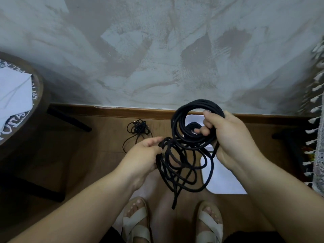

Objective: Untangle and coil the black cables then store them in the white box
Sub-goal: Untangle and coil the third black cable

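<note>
My right hand (231,135) grips one cable coil (201,102), left hand (143,155) pinches its tangle, second cable (139,128) at floor's (87,155) far edge, one white box (226,178)

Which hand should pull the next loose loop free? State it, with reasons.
Left. The left hand holds the loose tangled strands of the thick black cable, while the right hand is occupied gripping the wound coil.

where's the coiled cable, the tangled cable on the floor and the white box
coiled cable (175,123): head view, left arc of the loops
tangled cable on the floor (139,128): head view, middle of the knot
white box (228,179): head view, bare near part
</note>
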`<state>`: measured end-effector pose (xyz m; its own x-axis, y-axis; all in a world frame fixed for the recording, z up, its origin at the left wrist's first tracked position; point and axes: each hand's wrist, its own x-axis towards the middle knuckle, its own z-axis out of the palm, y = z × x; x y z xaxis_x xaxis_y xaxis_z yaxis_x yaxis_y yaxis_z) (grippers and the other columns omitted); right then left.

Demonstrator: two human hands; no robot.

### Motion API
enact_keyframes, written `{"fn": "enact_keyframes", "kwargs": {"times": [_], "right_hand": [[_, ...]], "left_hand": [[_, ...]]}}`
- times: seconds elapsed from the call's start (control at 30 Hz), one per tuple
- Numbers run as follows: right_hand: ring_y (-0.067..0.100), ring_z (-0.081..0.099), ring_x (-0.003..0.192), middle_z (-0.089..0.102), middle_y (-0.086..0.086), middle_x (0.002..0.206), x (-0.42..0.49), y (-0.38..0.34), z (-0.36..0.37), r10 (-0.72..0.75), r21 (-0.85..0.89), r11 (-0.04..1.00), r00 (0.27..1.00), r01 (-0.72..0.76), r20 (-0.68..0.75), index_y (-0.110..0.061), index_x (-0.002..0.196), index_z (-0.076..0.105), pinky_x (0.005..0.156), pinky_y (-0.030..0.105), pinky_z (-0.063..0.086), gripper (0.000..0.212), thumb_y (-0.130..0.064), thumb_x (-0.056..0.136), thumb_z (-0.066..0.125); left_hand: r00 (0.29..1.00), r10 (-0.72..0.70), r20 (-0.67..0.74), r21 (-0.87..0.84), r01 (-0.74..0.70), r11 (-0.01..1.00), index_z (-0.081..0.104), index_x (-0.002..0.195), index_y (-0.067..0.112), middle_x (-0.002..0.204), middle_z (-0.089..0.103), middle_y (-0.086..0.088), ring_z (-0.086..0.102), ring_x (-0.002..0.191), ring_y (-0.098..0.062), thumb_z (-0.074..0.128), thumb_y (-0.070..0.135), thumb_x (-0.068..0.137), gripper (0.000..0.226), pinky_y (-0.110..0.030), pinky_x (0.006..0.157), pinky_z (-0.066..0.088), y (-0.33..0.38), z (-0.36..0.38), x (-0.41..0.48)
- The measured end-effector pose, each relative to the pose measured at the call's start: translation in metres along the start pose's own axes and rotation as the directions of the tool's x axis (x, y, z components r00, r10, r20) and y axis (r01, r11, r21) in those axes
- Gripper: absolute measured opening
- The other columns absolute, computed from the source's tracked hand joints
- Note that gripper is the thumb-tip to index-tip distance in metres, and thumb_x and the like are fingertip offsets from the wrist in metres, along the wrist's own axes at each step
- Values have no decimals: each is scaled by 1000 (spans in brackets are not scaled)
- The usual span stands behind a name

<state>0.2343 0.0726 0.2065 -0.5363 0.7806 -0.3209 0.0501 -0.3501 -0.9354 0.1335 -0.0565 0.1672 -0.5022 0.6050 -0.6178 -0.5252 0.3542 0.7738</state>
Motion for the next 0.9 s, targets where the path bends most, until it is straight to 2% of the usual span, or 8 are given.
{"fn": "enact_keyframes", "kwargs": {"times": [0.13,0.3,0.4,0.5,0.57,0.7,0.8,0.9], "right_hand": [[8,41,39,37,-6,46,5,0,-6,-4,-95,995,994,14,107,-13,78,48,73,37,47,17,-12,93,54],[9,42,42,46,-9,46,1,1,3,-67,-457,858,935,233,349,-17,79,54,55,28,38,11,-12,85,61],[5,51,50,56,-9,56,-3,1,8,-20,-543,800,916,255,401,-17,81,54,55,25,41,10,-13,80,64],[4,48,43,53,-9,50,-6,-4,9,10,-543,798,894,263,448,-15,79,55,49,20,38,10,-11,78,64],[7,44,41,49,-4,49,-7,-7,10,23,-480,844,878,239,477,-12,78,55,46,18,37,11,-8,79,65],[11,43,42,43,2,49,-8,-9,9,75,-236,969,829,71,555,-10,70,58,48,20,42,17,-3,85,60],[13,54,49,47,0,49,-12,-7,9,145,-57,988,758,-141,636,-15,58,62,57,22,50,25,-12,84,62],[12,46,43,41,-2,46,-16,-1,19,183,40,969,813,-246,553,-11,66,57,51,22,48,24,-33,77,55]], "left_hand": [[982,145,-118,275,-108,955,48,137,24,138,48,2,44,125,-13,44,17,97,41,-27,99,34,9,-2,-3],[875,471,115,267,-484,834,44,126,40,119,51,27,47,111,19,61,58,79,53,-2,85,36,28,0,-14],[837,451,310,427,-546,720,46,120,42,117,59,23,54,108,14,73,60,56,72,-9,91,42,33,-1,-10],[848,399,350,555,-530,641,63,102,33,93,70,19,64,87,7,86,44,60,49,-13,79,48,40,-6,-14],[837,377,396,395,-526,753,70,80,26,73,71,6,66,69,-5,81,20,72,14,-16,68,51,42,-5,-18],[829,355,433,-3,-392,920,68,70,11,51,60,1,52,43,-9,64,11,76,8,-19,45,43,41,3,-26],[862,318,395,-152,-280,948,53,73,-6,40,55,-2,50,35,-11,59,21,79,28,-16,37,31,42,4,-25],[919,247,306,-207,-189,960,60,53,-1,32,41,2,41,31,-12,60,31,77,39,-21,43,36,40,5,-22]]}}
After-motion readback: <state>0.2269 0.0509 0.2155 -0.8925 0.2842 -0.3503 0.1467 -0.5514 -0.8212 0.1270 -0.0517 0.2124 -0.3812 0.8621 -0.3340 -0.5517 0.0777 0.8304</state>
